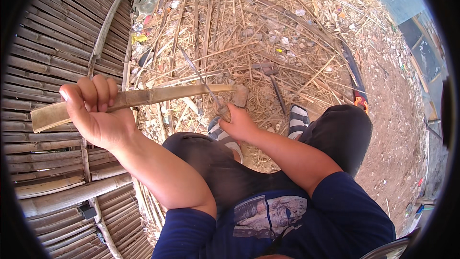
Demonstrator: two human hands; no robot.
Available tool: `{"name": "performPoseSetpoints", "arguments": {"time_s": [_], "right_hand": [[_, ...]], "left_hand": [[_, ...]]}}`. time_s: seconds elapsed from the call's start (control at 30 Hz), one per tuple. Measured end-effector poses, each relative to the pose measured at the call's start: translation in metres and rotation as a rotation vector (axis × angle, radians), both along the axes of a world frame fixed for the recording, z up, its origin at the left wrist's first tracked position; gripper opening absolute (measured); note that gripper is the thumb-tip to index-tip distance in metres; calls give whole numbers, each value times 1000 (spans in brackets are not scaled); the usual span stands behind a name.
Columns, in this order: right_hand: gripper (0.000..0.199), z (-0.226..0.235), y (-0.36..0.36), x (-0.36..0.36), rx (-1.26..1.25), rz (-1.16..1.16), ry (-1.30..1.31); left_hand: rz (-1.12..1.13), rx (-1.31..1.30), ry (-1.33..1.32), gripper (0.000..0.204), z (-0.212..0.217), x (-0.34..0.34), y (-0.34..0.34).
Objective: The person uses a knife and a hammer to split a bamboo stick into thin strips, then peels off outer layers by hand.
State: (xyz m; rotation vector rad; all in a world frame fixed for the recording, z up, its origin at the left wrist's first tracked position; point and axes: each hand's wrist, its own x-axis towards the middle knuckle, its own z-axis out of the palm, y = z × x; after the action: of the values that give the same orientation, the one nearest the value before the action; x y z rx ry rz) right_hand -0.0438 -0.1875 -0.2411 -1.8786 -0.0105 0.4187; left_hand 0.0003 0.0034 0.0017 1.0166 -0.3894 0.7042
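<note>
My left hand (98,112) is closed around a split bamboo strip (170,93), gripping it towards its wide, cut left end. The strip reaches to the right across the space in front of my knees, and its tapering far end lies at a small brown block (241,96) on the ground. In my right hand (239,124) is a long, narrow-bladed knife (195,71), held by its wooden handle. Its blade points up and to the left and crosses the strip near the strip's right part. Whether the edge touches the bamboo, I cannot tell.
A bamboo-slat wall (52,91) stands close on my left. Straw, bamboo offcuts and litter (268,43) cover the ground ahead. A handsaw (357,86) with a red and yellow handle lies beyond my right knee. My feet in striped footwear (299,121) are below.
</note>
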Motion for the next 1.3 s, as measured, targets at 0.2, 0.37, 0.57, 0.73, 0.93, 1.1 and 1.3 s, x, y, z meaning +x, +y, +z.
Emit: {"name": "performPoseSetpoints", "arguments": {"time_s": [0.2, 0.37, 0.57, 0.73, 0.93, 1.1, 1.3], "right_hand": [[43, -48, -4, 3, -125, -113, -9], [37, 10, 0, 1, -24, -13, -59], [50, -12, 11, -2, 56, -2, -360], [47, -77, -3, -9, -101, -130, -100], [38, -32, -3, -3, -28, -64, -56], [37, 4, 9, -3, 58, 51, -75], [43, -89, -6, -9, -124, -153, -117]], "left_hand": [[28, -6, 12, 48, 1, 0, 1], [-5, 2, 0, 47, -2, 1, 8], [-10, 5, 2, 46, 0, 0, -1], [85, -4, 30, 45, 1, 1, 1], [34, -3, 8, 46, -1, 1, 3], [26, 4, 3, 46, -1, -1, -2], [131, -18, 44, 46, 4, 1, -3]]}}
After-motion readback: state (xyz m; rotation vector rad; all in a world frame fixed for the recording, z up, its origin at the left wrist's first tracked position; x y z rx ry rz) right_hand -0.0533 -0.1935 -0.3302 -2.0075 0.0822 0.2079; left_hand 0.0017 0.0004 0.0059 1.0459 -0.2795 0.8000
